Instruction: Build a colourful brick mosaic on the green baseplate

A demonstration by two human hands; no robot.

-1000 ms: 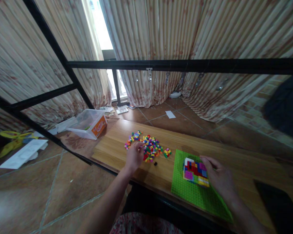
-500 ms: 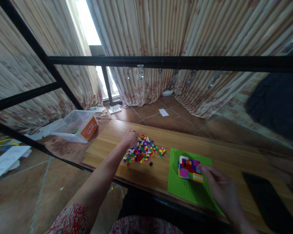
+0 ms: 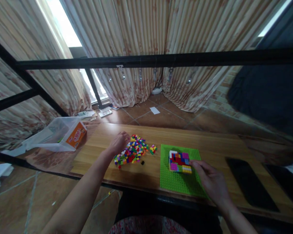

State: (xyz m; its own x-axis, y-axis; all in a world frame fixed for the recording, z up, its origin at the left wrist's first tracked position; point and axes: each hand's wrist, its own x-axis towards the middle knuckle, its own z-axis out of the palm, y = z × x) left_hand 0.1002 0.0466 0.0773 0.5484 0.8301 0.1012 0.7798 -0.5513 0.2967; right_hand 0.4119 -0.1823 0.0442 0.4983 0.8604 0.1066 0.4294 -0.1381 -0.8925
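My left hand (image 3: 120, 142) is at the upper left edge of a pile of small coloured building bricks (image 3: 134, 150), its fingers bent down and largely hidden by the back of the hand. Between the thumb and fingers of my right hand (image 3: 211, 178) is the right edge of a flat brick build (image 3: 179, 162), made of red, blue, pink, white and yellow pieces. The build is over a green studded baseplate (image 3: 167, 177); I cannot tell whether it touches it. A small cluster of bricks (image 3: 153, 149) and a black brick (image 3: 143, 162) lie beside the pile.
The wooden table (image 3: 104, 135) carries a black phone-like slab (image 3: 251, 183) on the right and another dark flat object (image 3: 280, 185) past it. A clear plastic bin (image 3: 61, 130) with an orange label stands at the left. A black metal bar (image 3: 146, 61) crosses beyond the table.
The camera view has swung to the right, so everything appears further left. My left hand stays by the pile, and my right hand keeps its pinch on the build.
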